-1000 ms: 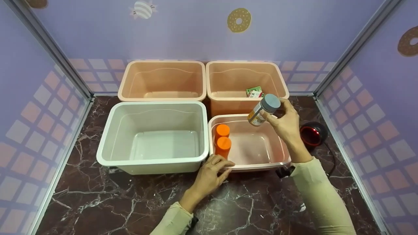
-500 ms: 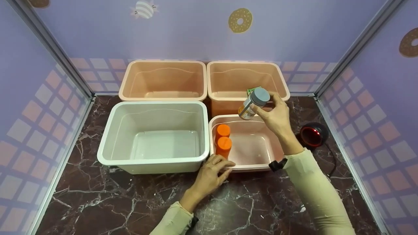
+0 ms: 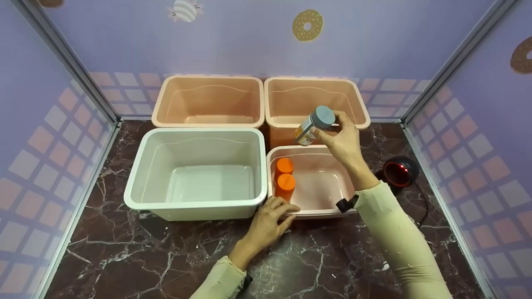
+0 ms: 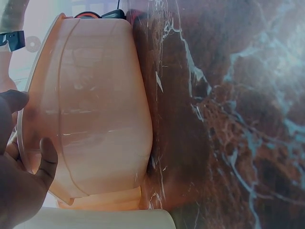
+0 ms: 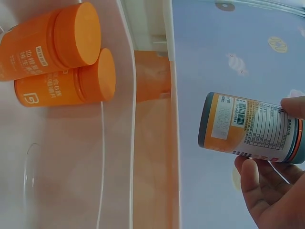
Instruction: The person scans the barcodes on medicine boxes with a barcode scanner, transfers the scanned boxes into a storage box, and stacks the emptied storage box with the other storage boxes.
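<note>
My right hand [image 3: 344, 143] grips a supplement bottle [image 3: 306, 132] with a grey-blue lid, tilted in the air over the gap between the two right-hand bins. In the right wrist view the bottle's label [image 5: 255, 125] shows a barcode and a printed table, with thumb and fingers on opposite sides. My left hand [image 3: 268, 220] holds the front rim of the small pale pink bin [image 3: 318, 212], near its left corner. The left wrist view shows the thumb [image 4: 47, 160] against the bin's outer wall. Inside that bin stand two orange bottles [image 3: 285, 182], side by side at the left wall.
A larger white bin [image 3: 195, 206] stands just left of the pink one. Two peach bins, back left [image 3: 208, 125] and back right [image 3: 363, 124], line the rear wall. A black device with red lights [image 3: 399, 172] and a cable sits at right on the dark marble surface [image 3: 174, 257].
My right hand has carried the bottle leftward and back, from above the pink bin's right part. The packets seen in the back right bin are now hidden behind it. My left hand stays put.
</note>
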`<action>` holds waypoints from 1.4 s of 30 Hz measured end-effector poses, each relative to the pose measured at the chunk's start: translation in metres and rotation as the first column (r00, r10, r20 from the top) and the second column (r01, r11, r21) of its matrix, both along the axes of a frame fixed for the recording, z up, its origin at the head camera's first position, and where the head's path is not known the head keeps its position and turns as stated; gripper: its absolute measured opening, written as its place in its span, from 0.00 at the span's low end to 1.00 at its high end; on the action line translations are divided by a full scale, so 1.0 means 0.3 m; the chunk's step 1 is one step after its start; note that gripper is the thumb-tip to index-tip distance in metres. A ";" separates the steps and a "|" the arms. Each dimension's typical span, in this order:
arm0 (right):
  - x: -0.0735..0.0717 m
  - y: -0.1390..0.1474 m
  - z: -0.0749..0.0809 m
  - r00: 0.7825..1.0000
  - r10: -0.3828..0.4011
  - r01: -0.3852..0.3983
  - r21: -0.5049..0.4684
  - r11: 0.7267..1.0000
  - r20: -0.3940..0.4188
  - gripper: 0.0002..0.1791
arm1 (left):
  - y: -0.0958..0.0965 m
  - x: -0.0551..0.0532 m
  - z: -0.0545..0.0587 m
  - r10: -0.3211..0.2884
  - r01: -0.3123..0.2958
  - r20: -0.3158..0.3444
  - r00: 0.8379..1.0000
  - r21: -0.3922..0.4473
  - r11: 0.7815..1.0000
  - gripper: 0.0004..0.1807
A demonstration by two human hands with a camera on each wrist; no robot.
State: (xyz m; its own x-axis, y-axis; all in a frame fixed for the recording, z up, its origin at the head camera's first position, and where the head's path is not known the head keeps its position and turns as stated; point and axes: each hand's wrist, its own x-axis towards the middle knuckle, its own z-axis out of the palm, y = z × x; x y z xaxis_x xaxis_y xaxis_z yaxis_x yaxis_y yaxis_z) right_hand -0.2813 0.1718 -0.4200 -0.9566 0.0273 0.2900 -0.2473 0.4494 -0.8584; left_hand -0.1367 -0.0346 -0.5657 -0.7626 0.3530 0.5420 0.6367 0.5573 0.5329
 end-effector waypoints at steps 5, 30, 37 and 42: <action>-0.014 -0.019 0.008 1.000 0.014 -0.014 -0.007 1.000 0.006 0.32 | 0.001 -0.001 0.003 -0.005 0.005 -0.007 1.000 0.016 1.000 0.11; -0.072 -0.130 -0.021 0.999 0.036 -0.034 -0.052 0.998 0.041 0.31 | 0.007 0.009 -0.001 0.001 -0.001 0.024 1.000 -0.006 1.000 0.10; -0.100 -0.173 -0.021 0.998 0.049 -0.046 -0.088 0.995 0.028 0.32 | 0.001 0.005 0.003 0.007 -0.007 0.049 0.999 -0.008 1.000 0.11; -0.114 -0.203 -0.015 0.997 0.057 -0.052 -0.108 0.993 0.044 0.32 | 0.000 0.005 0.004 0.013 -0.012 0.047 0.999 -0.014 1.000 0.10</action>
State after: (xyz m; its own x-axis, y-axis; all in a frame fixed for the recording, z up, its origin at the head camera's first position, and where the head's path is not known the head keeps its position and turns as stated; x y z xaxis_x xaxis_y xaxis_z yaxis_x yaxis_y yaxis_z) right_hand -0.3153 0.1108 -0.4244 -0.9701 0.0033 0.2427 -0.2270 0.3413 -0.9121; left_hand -0.1352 -0.0346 -0.5645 -0.7916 0.3505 0.5005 0.6041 0.5722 0.5547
